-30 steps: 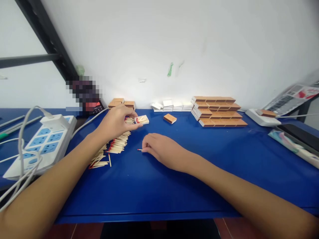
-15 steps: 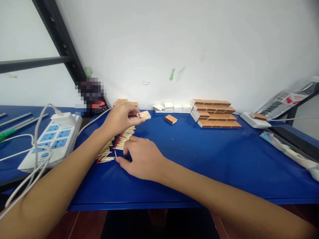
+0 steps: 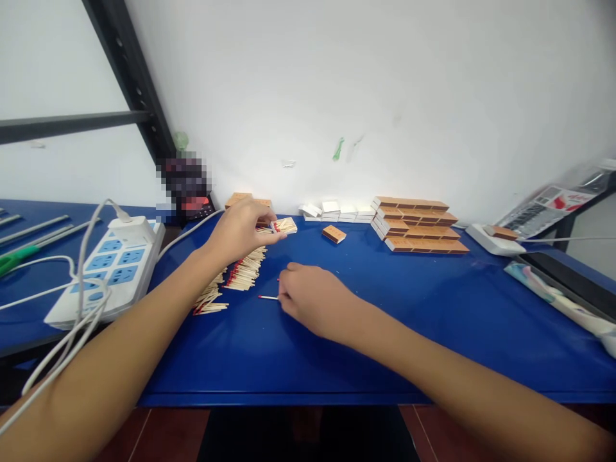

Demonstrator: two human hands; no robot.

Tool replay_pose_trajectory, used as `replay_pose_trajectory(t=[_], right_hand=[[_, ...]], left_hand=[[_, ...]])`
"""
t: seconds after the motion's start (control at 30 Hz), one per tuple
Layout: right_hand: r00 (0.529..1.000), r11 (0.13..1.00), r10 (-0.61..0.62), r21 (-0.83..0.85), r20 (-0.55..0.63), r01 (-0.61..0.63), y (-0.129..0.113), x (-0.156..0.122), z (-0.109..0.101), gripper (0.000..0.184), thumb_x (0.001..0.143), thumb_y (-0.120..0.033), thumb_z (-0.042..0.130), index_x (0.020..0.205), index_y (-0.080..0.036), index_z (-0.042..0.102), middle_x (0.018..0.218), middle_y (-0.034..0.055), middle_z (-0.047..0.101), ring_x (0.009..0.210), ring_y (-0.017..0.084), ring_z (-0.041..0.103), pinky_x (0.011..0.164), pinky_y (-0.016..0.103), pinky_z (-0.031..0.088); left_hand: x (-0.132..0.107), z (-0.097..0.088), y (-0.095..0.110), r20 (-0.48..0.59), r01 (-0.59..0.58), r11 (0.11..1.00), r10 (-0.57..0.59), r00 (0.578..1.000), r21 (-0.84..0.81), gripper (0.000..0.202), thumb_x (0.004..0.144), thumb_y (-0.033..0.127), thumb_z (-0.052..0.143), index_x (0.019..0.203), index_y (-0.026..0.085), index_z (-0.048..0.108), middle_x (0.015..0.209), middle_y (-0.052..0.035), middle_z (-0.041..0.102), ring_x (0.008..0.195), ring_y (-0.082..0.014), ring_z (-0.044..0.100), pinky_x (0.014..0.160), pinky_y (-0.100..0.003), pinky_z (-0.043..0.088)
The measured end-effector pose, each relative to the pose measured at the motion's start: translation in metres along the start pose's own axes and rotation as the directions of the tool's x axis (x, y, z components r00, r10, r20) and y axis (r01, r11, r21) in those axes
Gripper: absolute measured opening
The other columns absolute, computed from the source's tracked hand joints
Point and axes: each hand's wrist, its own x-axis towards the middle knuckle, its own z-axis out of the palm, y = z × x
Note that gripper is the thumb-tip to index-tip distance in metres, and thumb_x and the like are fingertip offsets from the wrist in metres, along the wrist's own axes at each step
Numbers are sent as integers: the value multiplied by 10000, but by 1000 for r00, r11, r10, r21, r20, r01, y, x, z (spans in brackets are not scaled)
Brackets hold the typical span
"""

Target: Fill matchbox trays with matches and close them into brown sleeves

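My left hand (image 3: 243, 228) grips a white matchbox tray (image 3: 287, 225) by its near end, above the table; red-tipped matches lie inside it. My right hand (image 3: 312, 298) is low over the blue table with its fingers pressed together. A single match (image 3: 267, 298) sticks out to the left from under those fingertips, its red head pointing left. Another red tip shows just above it, mostly covered by the fingers. Left of my right hand lies a loose pile of matches (image 3: 246, 269), and more matches (image 3: 209, 301) are spread beside it.
Brown matchboxes (image 3: 418, 226) are stacked in steps by the wall, near white trays (image 3: 339, 212). One matchbox (image 3: 333, 234) lies alone in front. A power strip (image 3: 108, 269) with white cables stands left; a plastic packet (image 3: 558, 295) lies right.
My right hand has moved right, away from the match pile, with a match now at its fingertips. My left hand still holds the tray. The whole view has shifted slightly.
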Motion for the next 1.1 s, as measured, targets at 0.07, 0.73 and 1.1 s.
replay_pose_trajectory(t=[0.07,0.73,1.1], right_hand=[[999,999,40,-4,-4,-40,13,-4,-4,166,1004,-135,550,954,-161,706,1105,129,729,916,239,706,723,328,453],[975,968,-63,225,-213,112,84,23,-3,128,1032,-192,603,933,-180,683,997,75,698,862,193,638,752,297,440],[891,980,-61,145,-449,140,109,24,5,74,1040,-188,590,1003,-181,653,1043,71,625,857,185,558,750,297,392]], left_hand=[[0,1,0,10,-13,1000,13,1000,2,289,851,472,832,896,197,757,884,-53,760,922,-258,618,805,-379,449],[-6,15,0,68,-40,999,39,997,16,282,837,444,869,910,200,745,943,-64,771,954,-268,653,819,-378,464],[-14,28,25,201,-97,993,109,974,-70,266,863,458,847,939,216,766,916,-49,747,908,-249,642,794,-361,470]])
